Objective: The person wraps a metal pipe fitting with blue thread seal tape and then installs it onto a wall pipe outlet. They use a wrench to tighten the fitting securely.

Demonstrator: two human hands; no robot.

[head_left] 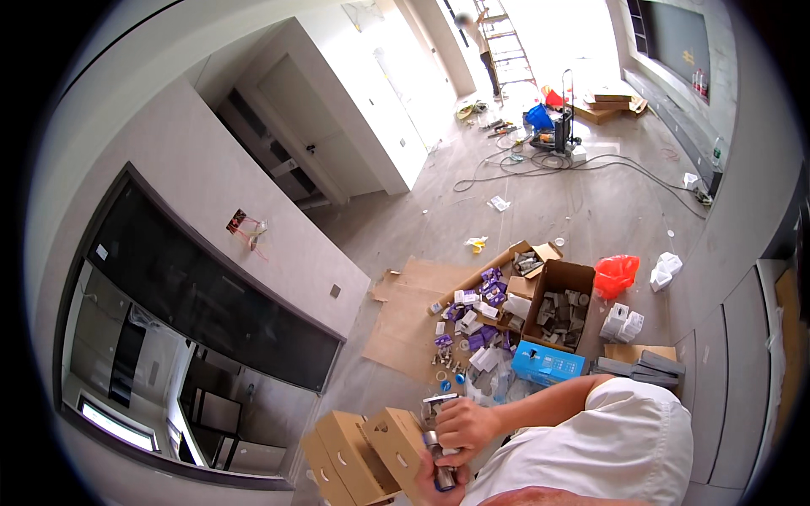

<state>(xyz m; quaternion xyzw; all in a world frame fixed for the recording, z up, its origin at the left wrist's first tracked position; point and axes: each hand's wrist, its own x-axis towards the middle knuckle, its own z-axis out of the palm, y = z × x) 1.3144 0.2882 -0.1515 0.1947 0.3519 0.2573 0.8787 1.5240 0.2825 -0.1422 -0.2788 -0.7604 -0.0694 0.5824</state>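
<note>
Two hands work together on one silver fitting, a short metal cylinder at the lower edge of the view, just beside the brown cartons. The right hand has its fingers curled down over the upper part; the left hand wraps the lower end, narrow around the metal, though the picture's edge hides part of that grip. Whether the shiny piece at the right fingertips is joined to the cylinder, I cannot tell.

To handle it well, I would let the left hand bear the weight and make small, even movements with the right, since smooth metal may slip if both twist hard.

Room is tight close in: carton edges stand at the left, and the blue box, open carton and scattered purple-and-white boxes crowd the ground ahead. The cardboard sheet offers a flat spot beyond the cartons. Wider bare floor lies past the pile, but a loose cable crosses its far part and could catch a foot.
</note>
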